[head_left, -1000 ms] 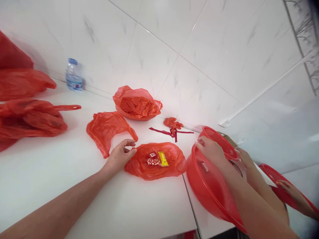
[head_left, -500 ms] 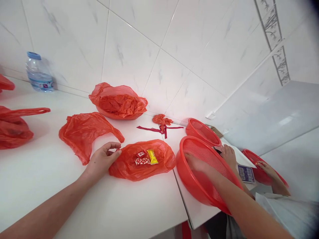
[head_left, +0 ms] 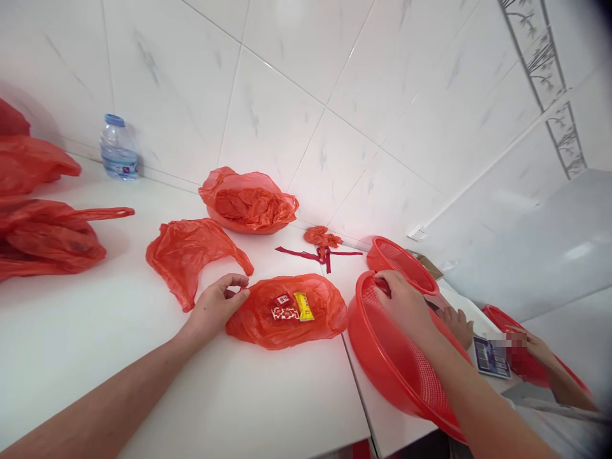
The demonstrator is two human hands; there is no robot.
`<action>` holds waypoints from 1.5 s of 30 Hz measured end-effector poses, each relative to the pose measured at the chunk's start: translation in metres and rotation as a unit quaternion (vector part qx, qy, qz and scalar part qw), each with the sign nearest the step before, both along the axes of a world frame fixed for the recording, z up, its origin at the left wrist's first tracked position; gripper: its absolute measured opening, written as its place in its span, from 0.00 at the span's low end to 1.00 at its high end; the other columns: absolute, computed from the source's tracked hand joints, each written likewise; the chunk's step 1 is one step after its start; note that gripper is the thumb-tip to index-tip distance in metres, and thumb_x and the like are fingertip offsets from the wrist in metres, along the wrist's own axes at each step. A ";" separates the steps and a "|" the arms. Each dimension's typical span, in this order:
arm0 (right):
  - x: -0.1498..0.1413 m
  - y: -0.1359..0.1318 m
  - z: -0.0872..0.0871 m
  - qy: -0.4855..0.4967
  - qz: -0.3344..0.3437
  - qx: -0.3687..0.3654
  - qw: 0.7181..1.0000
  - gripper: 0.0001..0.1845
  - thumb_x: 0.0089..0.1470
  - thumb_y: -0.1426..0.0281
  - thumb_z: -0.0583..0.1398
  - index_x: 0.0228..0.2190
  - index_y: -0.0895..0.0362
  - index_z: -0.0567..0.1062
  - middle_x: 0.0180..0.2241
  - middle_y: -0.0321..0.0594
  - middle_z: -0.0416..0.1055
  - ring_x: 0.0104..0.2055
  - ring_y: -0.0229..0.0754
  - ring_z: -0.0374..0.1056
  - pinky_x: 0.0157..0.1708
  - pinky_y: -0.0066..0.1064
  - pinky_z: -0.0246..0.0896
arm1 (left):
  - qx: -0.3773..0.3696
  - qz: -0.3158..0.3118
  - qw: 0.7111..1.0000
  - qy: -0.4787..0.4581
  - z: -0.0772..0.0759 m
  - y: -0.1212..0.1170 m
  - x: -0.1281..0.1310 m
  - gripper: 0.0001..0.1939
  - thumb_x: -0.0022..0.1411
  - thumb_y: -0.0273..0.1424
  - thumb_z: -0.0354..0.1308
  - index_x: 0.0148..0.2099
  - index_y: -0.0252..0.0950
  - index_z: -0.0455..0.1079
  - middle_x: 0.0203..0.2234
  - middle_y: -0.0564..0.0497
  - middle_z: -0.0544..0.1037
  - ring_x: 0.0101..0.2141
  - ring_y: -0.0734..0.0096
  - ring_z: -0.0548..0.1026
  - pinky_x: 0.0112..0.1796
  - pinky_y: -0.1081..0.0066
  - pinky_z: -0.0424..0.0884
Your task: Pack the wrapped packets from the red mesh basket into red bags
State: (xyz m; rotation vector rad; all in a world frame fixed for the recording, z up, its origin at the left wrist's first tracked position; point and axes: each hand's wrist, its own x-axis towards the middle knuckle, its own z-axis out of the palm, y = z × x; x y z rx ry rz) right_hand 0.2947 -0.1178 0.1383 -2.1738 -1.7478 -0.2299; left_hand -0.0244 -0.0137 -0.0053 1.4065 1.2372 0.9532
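Note:
A flat red plastic bag (head_left: 287, 325) lies on the white table (head_left: 95, 331), with small red-and-white packets (head_left: 284, 307) and a yellow packet (head_left: 303, 307) on it. My left hand (head_left: 216, 305) rests at the bag's left edge, thumb and fingers pinching the plastic. Over the table's right edge my right hand (head_left: 404, 299) grips the far rim of a large red mesh basket (head_left: 392, 357), which tilts toward me.
A second red basket (head_left: 401, 261) sits behind the first. More red bags (head_left: 189, 252) (head_left: 248, 201) (head_left: 43, 229), a water bottle (head_left: 117, 148) and red ribbon scraps (head_left: 325, 245) lie about. Another person's hands (head_left: 456, 322) (head_left: 533, 347) and a third basket (head_left: 507, 322) are at right.
My right hand has come out of the large basket and taken hold of its far rim. My left hand stays at the bag's edge. The view shifted slightly.

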 end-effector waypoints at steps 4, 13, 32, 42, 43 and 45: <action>-0.052 -0.006 0.006 -0.076 0.128 0.075 0.986 0.11 0.58 0.68 0.51 0.42 0.52 0.69 0.46 0.38 0.69 0.43 0.42 0.67 0.39 0.32 0.63 | -0.005 -0.001 1.000 -0.002 0.002 -0.001 0.000 0.23 0.52 0.48 0.56 0.46 0.41 0.69 0.26 0.53 0.73 0.24 0.69 0.71 0.23 0.72 0.67; -0.109 0.024 -0.074 -0.067 0.244 -0.021 0.967 0.22 0.52 0.70 0.60 0.50 0.51 0.68 0.51 0.44 0.66 0.50 0.49 0.66 0.45 0.43 0.67 | 0.006 0.003 1.000 0.001 -0.001 -0.001 -0.001 0.21 0.54 0.47 0.55 0.46 0.41 0.68 0.27 0.54 0.73 0.25 0.70 0.72 0.26 0.72 0.67; -0.084 -0.005 -0.178 0.026 0.127 0.021 0.991 0.32 0.57 0.63 0.55 0.61 0.53 0.56 0.61 0.48 0.55 0.63 0.55 0.50 0.58 0.53 0.52 | 0.080 -0.030 0.994 0.067 0.007 -0.009 -0.001 0.24 0.53 0.47 0.55 0.50 0.43 0.67 0.45 0.51 0.74 0.37 0.65 0.73 0.35 0.69 0.71; -0.101 -0.034 -0.168 -0.073 0.124 0.064 0.987 0.28 0.56 0.65 0.55 0.59 0.52 0.62 0.64 0.48 0.47 0.66 0.55 0.42 0.61 0.54 0.45 | 0.116 -0.028 0.988 0.101 -0.006 -0.043 -0.018 0.26 0.58 0.39 0.52 0.58 0.43 0.56 0.52 0.47 0.68 0.39 0.65 0.74 0.40 0.63 0.73; -0.102 -0.043 -0.170 -0.077 0.124 0.069 0.987 0.30 0.56 0.65 0.55 0.60 0.53 0.60 0.65 0.48 0.46 0.66 0.54 0.42 0.60 0.53 0.46 | 0.121 -0.030 0.986 0.112 -0.009 -0.048 -0.023 0.27 0.58 0.38 0.52 0.59 0.43 0.54 0.53 0.46 0.67 0.40 0.64 0.74 0.41 0.63 0.73; -0.102 -0.062 -0.177 -0.081 0.114 0.080 0.987 0.30 0.57 0.65 0.54 0.60 0.54 0.58 0.65 0.48 0.45 0.66 0.53 0.43 0.60 0.52 0.49 | 0.139 -0.037 0.979 0.143 -0.015 -0.060 -0.033 0.28 0.59 0.37 0.51 0.61 0.42 0.52 0.54 0.45 0.67 0.43 0.63 0.74 0.43 0.61 0.73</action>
